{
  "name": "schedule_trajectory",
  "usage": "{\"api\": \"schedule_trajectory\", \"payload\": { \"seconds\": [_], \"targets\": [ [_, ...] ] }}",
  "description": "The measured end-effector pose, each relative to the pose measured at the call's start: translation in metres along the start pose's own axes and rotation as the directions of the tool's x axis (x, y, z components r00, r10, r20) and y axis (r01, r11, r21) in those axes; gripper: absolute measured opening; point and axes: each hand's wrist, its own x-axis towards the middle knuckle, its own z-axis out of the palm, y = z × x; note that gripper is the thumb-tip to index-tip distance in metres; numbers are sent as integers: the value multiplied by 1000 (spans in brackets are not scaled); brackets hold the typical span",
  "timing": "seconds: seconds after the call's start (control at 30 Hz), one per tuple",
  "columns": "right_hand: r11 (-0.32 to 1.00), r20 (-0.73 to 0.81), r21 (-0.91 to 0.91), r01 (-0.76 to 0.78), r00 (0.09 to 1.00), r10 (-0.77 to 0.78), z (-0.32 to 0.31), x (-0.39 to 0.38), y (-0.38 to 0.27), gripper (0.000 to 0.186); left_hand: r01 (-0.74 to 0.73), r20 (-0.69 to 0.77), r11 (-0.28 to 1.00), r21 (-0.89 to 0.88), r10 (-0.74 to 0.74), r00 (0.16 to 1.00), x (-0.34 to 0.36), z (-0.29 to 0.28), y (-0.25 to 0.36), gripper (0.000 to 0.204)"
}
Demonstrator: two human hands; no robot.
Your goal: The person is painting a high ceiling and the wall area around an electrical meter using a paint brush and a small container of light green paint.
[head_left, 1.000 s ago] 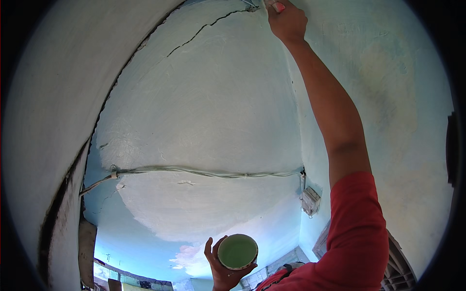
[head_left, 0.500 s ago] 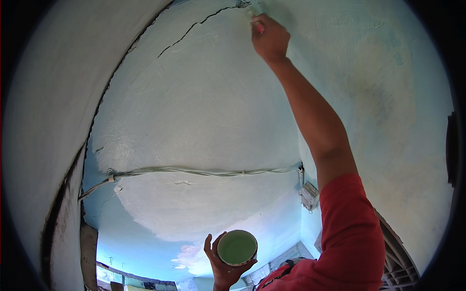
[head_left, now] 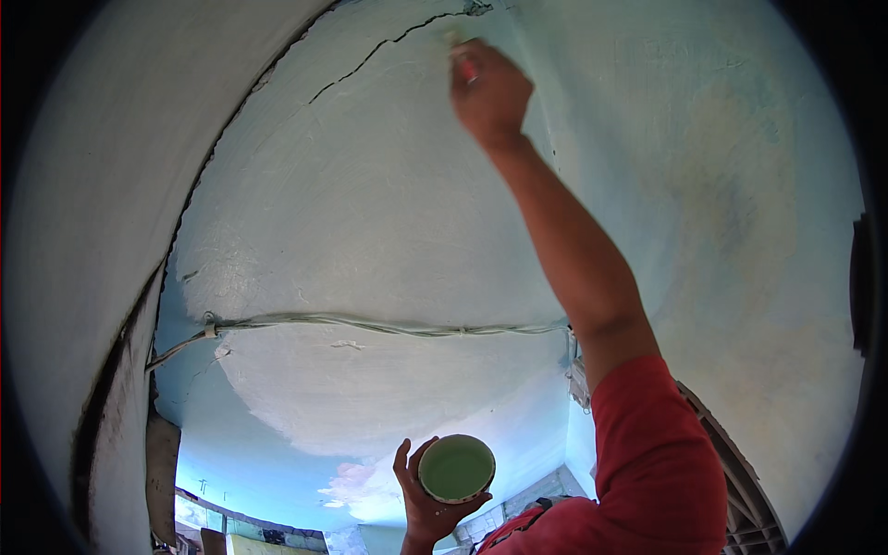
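Observation:
Raised high, my right hand [head_left: 490,97] is closed on a small brush [head_left: 467,69] with a red handle; its pale tip, blurred, is at the pale plastered surface [head_left: 370,203] just below a jagged dark crack [head_left: 395,39]. My left hand [head_left: 425,509] is low in the view, fingers curled round a round container [head_left: 457,467] of pale green liquid, held upright beneath the brush hand.
Bundled cables [head_left: 370,322] cross the surface to a small box [head_left: 578,384] on the right, partly behind my red-sleeved arm. A long broken edge [head_left: 199,180] runs along the left. A slatted opening [head_left: 745,513] sits at lower right; light blue paint surrounds patchy whitish areas.
My right hand with the brush has moved left and down from the upper corner near the crack's end. My left hand and the container have stayed nearly in place.

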Motion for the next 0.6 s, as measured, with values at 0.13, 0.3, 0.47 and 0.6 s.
{"api": "schedule_trajectory", "payload": {
  "seconds": [0.13, 0.3, 0.47, 0.6],
  "targets": [
    [877, 149, 423, 230, 936, -318, 13, -86, -99, 27, -30, 68, 999, 10, 30, 997, 13, 6, -1, 141],
    [744, 209, 667, 40, 948, -238, 5, -91, -108, 12, -27, 101, 999, -39, 31, 994, 11, 7, 4, 140],
    [833, 121, 411, -370, 928, 353, -8, -3, 30, 8, -14, 25, 1000, -23, 14, 1000, -12, -5, 3, 141],
    [943, -197, 140, -301, 925, 325, -18, 15, 92, 11, 42, -40, 999, 15, -41, 998, -35, -22, 0, 143]
  ]
}}
